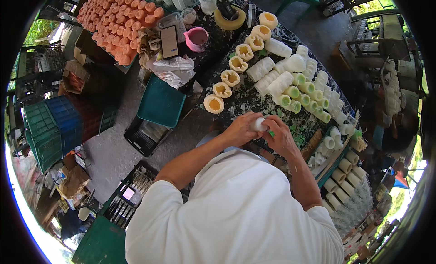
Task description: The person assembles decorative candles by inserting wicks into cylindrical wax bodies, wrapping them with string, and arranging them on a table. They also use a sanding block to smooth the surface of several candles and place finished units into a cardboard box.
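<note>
Close in front of my body, both hands meet around a small white wax-like cylinder (259,124). My left hand (244,128) wraps its side, while the fingers of my right hand (279,136) are bent against its right edge. Much of the piece is hidden by the fingers. Just beyond, a curved row of cream wax cups (230,77) with amber insides runs along the dark table (243,98). To the right of that row lie many stacked white cylinders (280,83), several with pale green ends (293,92). Green and white scraps (299,139) are scattered near my right hand.
Orange wax-like pieces (122,30) fill a tray at far left. Nearby are a phone (169,42), a pink cup (196,39) and a tape roll (230,19). A green bin (161,100) and crates (56,123) stand left. Cream tubes (347,177) lie at right.
</note>
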{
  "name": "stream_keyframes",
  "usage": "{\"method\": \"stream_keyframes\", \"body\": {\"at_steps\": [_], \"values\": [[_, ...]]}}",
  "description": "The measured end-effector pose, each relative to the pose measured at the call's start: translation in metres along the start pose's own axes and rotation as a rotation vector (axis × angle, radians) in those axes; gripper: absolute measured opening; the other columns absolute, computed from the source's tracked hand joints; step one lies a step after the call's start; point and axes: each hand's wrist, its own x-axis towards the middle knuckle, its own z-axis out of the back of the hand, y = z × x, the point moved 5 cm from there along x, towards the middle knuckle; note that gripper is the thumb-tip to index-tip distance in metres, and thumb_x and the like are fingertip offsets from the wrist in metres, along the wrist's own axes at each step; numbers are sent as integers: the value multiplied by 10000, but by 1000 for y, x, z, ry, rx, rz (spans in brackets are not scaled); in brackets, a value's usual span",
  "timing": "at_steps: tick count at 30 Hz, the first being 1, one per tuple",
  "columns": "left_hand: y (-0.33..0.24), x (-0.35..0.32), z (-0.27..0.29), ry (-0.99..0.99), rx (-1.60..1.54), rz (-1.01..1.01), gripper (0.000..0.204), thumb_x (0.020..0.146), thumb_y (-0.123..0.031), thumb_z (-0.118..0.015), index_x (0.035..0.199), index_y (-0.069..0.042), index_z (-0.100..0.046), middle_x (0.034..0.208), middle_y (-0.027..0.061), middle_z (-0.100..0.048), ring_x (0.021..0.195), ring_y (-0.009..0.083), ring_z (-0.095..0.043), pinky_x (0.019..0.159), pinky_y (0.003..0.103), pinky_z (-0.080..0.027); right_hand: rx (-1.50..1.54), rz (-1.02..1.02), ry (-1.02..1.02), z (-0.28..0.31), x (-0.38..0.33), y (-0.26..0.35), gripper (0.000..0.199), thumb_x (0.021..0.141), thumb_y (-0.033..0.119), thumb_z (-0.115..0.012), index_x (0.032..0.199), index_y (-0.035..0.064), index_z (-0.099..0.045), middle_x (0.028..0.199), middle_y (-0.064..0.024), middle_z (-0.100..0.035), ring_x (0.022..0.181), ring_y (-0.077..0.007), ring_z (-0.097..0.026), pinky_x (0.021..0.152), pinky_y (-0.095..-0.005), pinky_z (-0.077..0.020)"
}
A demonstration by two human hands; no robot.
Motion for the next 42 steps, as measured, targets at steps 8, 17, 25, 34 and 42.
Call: {"method": "stream_keyframes", "body": {"at_steps": [8, 17, 25, 34, 42], "values": [[11, 10, 16, 11, -42, 2, 638, 804, -181, -845, 1351, 14, -582, 1243, 165, -644, 1118, 318, -666, 919, 394, -556, -18, -24, 32, -7, 25, -4, 275, 809, 30, -821, 1032, 18, -661, 1067, -153, -655, 891, -388, -678, 760, -431, -561], [18, 22, 20, 40, 58, -62, 551, 787, -106, -833, 1288, -21, -618, 1266, 153, -636, 1123, 347, -662, 953, 413, -547, 19, -227, -12, -16, 18, -19, 254, 800, 91, -840, 919, 22, -626, 1154, -140, -605, 936, -349, -668, 784, -433, -547], [38, 19, 6, 75, 55, 71, 565, 810, -140, -859, 1301, -26, -604, 1181, 120, -681, 1061, 267, -684, 903, 379, -556, 394, -419, -161, -32, -16, -46, 228, 931, 158, -768, 888, 12, -598, 1077, -114, -596, 871, -259, -599, 775, -352, -505], [110, 16, -48, -247, -1031, 1009, 280, 1088, -353, -533, 1178, -90, -568, 1073, 74, -664, 1000, 242, -692, 845, 432, -606, 603, -489, -344, -49, -72, -79, 398, 947, 257, -781, 1257, 22, -697, 1101, -86, -726, 945, -170, -683, 813, -305, -552], [101, 30, -122, -207, -1034, 1086, 264, 999, -346, -670, 1059, -98, -602, 949, 64, -665, 877, 256, -690, 756, 395, -645, 463, -708, -323, -7, -150, -161, 492, 895, 332, -805, 1259, 22, -690, 1162, -127, -721, 988, -245, -702, 884, -381, -544]]}}
